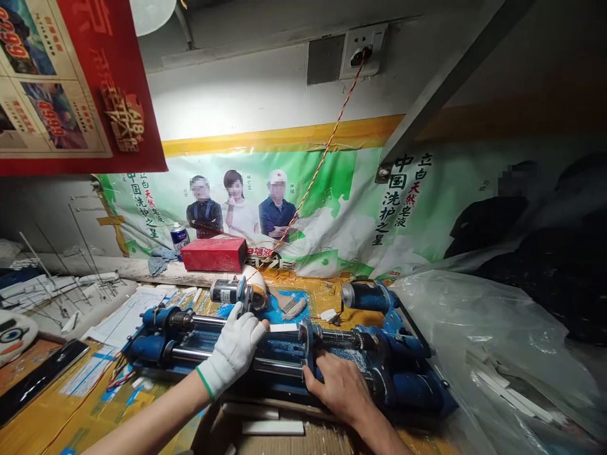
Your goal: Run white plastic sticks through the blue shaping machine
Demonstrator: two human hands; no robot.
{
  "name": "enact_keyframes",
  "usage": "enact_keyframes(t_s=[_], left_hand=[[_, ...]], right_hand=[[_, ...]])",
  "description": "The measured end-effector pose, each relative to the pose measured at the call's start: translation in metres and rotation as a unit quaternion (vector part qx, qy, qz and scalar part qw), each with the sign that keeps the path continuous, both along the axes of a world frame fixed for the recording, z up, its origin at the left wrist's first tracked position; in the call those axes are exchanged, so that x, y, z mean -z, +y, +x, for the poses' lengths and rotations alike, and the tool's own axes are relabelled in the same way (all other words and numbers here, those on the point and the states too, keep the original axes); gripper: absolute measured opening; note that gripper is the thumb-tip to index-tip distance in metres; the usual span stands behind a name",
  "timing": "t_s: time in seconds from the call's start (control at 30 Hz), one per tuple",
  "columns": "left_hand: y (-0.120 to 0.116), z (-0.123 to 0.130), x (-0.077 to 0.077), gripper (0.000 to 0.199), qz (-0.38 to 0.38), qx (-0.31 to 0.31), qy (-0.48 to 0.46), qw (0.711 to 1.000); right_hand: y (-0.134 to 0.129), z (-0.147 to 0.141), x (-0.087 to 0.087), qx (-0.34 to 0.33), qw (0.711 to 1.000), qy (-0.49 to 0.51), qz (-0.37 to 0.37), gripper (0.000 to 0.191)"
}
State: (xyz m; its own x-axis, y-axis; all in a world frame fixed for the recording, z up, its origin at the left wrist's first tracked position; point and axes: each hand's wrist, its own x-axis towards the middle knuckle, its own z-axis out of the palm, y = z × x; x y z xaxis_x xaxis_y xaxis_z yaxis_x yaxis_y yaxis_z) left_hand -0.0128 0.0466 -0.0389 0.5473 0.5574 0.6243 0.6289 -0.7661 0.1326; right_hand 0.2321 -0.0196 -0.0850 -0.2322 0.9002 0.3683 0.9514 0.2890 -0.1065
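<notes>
My left hand (234, 344), in a white knit glove with a green cuff, is closed over the rails of a blue bench machine (218, 373). A narrow white strip (283, 328) runs from its thumb towards an upright blue plate (308, 341). The left fingertips lie close to a small silver-and-black motor (225, 291); the glove hides the strip's left end. Bare, my right hand (340, 384) grips the lower part of the blue plate, its thumb on the left side and its fingers partly hidden. White dust coats the machine bed right of the plate.
Behind the machine lie a brush (291, 306), a red box (214, 254) and a spray can (179, 240). A cardboard box (313, 441) with white strips (272, 428) stands in front. At left is a black phone (42, 379); at right hangs clear plastic sheeting (455, 328). A twisted cord (327, 148) drops from a socket.
</notes>
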Motion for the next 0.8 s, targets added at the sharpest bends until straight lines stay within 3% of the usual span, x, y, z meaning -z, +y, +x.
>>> enact_keyframes(t_s=[0.07, 0.13, 0.27, 0.37, 0.43, 0.5, 0.57, 0.63, 0.7, 0.8], left_hand=[[0.004, -0.001, 0.004, 0.021, 0.095, -0.036, 0.119, 0.988], [0.004, -0.002, 0.006, 0.022, 0.129, -0.056, 0.168, 0.976], [0.000, -0.003, 0.009, 0.029, 0.148, -0.045, 0.167, 0.974], [-0.008, -0.025, 0.012, 0.039, 0.171, -0.060, 0.125, 0.976], [-0.015, -0.056, 0.017, 0.044, 0.176, -0.117, 0.079, 0.974], [-0.020, -0.096, 0.023, 0.046, 0.170, -0.223, 0.000, 0.960], [-0.020, -0.134, 0.033, 0.045, 0.142, -0.356, -0.071, 0.921], [-0.017, -0.161, 0.045, 0.043, 0.102, -0.441, -0.091, 0.887], [-0.011, -0.171, 0.056, 0.044, 0.077, -0.464, -0.086, 0.878], [-0.004, -0.162, 0.070, 0.048, 0.078, -0.463, -0.105, 0.877]], right_hand=[[0.000, -0.001, 0.000, -0.003, 1.000, 0.004, -0.001, 0.023], [0.001, -0.006, -0.001, -0.002, 1.000, 0.008, -0.003, 0.022], [0.004, -0.024, 0.002, 0.005, 1.000, 0.017, 0.006, 0.021], [0.006, -0.036, 0.006, 0.011, 0.999, 0.022, 0.030, 0.021], [0.007, -0.040, 0.010, 0.013, 0.998, 0.025, 0.051, 0.022], [0.007, -0.042, 0.013, 0.012, 0.997, 0.031, 0.070, 0.022], [0.008, -0.042, 0.015, 0.014, 0.996, 0.037, 0.084, 0.022], [0.008, -0.041, 0.017, 0.012, 0.995, 0.040, 0.093, 0.023], [0.009, -0.041, 0.019, 0.008, 0.994, 0.039, 0.098, 0.023], [0.011, -0.040, 0.022, 0.003, 0.994, 0.037, 0.101, 0.023]])
